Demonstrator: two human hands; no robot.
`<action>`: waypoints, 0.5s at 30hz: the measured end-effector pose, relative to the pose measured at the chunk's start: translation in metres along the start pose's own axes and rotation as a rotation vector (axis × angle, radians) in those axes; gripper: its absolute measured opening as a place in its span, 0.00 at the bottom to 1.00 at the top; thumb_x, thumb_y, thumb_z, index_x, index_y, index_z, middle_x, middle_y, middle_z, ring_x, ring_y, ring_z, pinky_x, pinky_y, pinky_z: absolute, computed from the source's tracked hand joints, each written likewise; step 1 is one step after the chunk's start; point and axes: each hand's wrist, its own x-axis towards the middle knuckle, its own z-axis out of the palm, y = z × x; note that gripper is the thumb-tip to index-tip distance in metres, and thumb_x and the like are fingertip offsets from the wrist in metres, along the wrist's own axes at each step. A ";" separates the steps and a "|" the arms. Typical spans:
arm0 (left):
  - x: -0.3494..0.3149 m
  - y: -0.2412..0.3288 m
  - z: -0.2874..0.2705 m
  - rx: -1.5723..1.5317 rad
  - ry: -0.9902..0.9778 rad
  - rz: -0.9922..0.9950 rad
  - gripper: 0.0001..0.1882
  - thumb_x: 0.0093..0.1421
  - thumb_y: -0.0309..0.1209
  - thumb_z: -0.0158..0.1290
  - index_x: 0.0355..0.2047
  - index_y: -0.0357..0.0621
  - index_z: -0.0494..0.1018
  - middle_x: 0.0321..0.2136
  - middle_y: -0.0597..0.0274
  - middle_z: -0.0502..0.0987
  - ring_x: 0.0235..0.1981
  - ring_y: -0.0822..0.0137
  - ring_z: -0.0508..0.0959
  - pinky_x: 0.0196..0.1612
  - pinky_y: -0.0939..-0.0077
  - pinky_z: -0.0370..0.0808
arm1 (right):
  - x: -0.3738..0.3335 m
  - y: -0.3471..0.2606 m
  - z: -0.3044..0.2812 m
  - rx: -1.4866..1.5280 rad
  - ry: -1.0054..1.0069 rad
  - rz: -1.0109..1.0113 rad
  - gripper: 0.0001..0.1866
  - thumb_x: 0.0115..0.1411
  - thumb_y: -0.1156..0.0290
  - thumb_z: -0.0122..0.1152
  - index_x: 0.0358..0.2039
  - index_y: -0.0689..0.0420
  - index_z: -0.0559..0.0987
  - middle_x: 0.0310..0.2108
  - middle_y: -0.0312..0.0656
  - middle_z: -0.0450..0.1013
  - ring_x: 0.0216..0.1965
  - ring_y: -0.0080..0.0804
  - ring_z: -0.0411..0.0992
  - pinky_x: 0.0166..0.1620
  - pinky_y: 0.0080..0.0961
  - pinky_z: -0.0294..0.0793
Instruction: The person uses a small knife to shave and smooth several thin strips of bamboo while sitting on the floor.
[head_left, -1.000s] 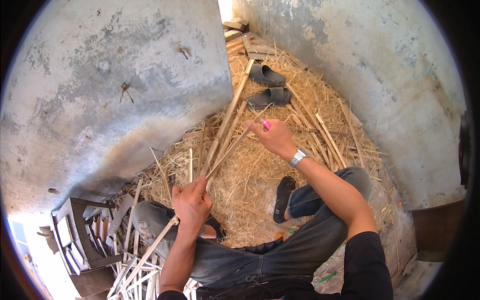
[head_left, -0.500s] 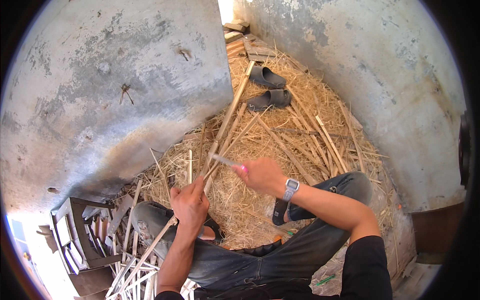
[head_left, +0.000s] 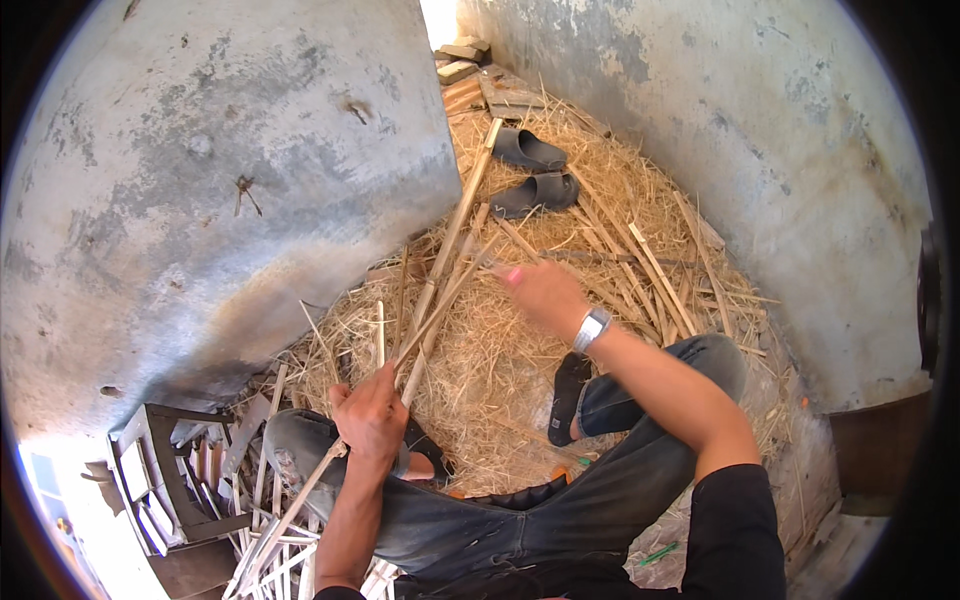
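My left hand (head_left: 368,415) is closed around a long, thin bamboo strip (head_left: 436,317). The strip runs slantwise from the lower left, over my bent leg, up toward the sandals. In my right hand (head_left: 548,298) is a knife (head_left: 480,254), its blade smeared by motion and a bit of pink showing at the grip. The blade is near the far end of the strip; whether the two touch, I cannot tell. Beneath both hands lies a floor thick with straw-like shavings (head_left: 490,365).
Grey sandals (head_left: 534,193) lie ahead, by a longer bamboo pole (head_left: 462,210). More strips (head_left: 655,270) rest on the shavings at right. A dark frame (head_left: 180,480) with split pieces stands at lower left. Worn walls (head_left: 290,130) close in on both sides.
My right hand and the knife have moved away from my left hand, up and outward along the strip. My left hand keeps its grip, shifted slightly.
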 end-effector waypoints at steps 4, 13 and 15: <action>0.008 -0.004 -0.016 0.004 0.109 0.007 0.22 0.45 0.17 0.61 0.43 0.46 0.84 0.25 0.65 0.83 0.23 0.69 0.78 0.34 0.68 0.60 | 0.039 0.105 -0.042 0.148 -0.125 0.589 0.35 0.75 0.41 0.44 0.18 0.54 0.77 0.15 0.43 0.72 0.16 0.37 0.71 0.23 0.41 0.70; -0.003 0.000 -0.004 -0.068 -0.017 0.155 0.26 0.45 0.18 0.60 0.47 0.45 0.83 0.37 0.67 0.86 0.25 0.72 0.79 0.35 0.70 0.66 | 0.034 0.014 -0.086 0.565 0.050 -0.146 0.37 0.64 0.37 0.65 0.16 0.59 0.74 0.12 0.34 0.64 0.16 0.25 0.59 0.22 0.33 0.59; -0.004 -0.001 -0.007 -0.091 -0.099 0.228 0.26 0.45 0.18 0.60 0.48 0.45 0.82 0.38 0.68 0.86 0.26 0.73 0.79 0.35 0.71 0.66 | 0.029 0.004 -0.087 0.476 -0.246 -0.315 0.36 0.63 0.37 0.66 0.17 0.60 0.76 0.11 0.34 0.64 0.15 0.26 0.59 0.22 0.34 0.59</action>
